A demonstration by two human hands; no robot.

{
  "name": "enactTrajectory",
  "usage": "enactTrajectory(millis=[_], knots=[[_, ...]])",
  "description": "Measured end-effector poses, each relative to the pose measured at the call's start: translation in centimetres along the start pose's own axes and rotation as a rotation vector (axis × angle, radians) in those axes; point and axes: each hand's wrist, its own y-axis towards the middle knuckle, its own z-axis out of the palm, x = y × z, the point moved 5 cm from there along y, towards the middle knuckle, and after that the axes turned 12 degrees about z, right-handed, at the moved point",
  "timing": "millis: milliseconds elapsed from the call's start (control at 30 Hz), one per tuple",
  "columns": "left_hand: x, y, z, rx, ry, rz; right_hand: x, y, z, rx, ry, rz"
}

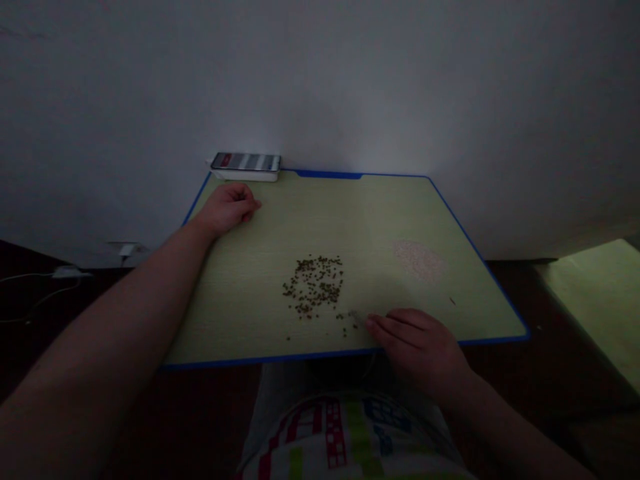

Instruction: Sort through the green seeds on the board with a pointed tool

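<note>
A light green board with a blue edge [240, 313] lies in front of me. My left hand [227, 208] rests on its far left part, fingers curled, holding nothing I can see. Small brown seeds [314, 285] lie scattered in a loose patch mid-board, and a few stray toward the front edge. My right hand [415, 343] lies at the front edge, its fingertips close to those stray seeds. A small pale sliver [357, 317] sits at the fingertips; the dim light hides whether it is held. A round patch of pale grains [419, 261] lies to the right.
A smartphone [245, 162] lies on a white box [245, 176] at the board's far edge, against a white wall [350, 80]. A cable [45, 287] runs along the dark floor at left. Another green surface [595, 307] sits at right, and my patterned clothing [340, 433] shows below.
</note>
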Motion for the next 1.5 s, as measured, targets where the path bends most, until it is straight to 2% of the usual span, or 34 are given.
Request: enactTrajectory(millis=[267,467,900,1233,1500], knots=[[0.2,0.1,0.0,-0.008,-0.044,0.008,0.7,0.0,-0.3,0.032,-0.012,-0.026],[0.8,0.2,0.0,-0.001,-0.041,0.007,-0.2,0.2,0.1,0.010,-0.047,-0.006],[0.5,0.2,0.1,0.005,-0.029,0.019,0.9,0.5,-0.3,0.025,0.064,-0.042],[0.4,0.2,0.1,-0.006,-0.047,0.033,2.1,1.1,0.7,0.055,0.057,-0.061],[0.3,0.2,0.1,-0.018,-0.053,-0.002,3.5,1.5,2.0,0.098,-0.029,0.041]])
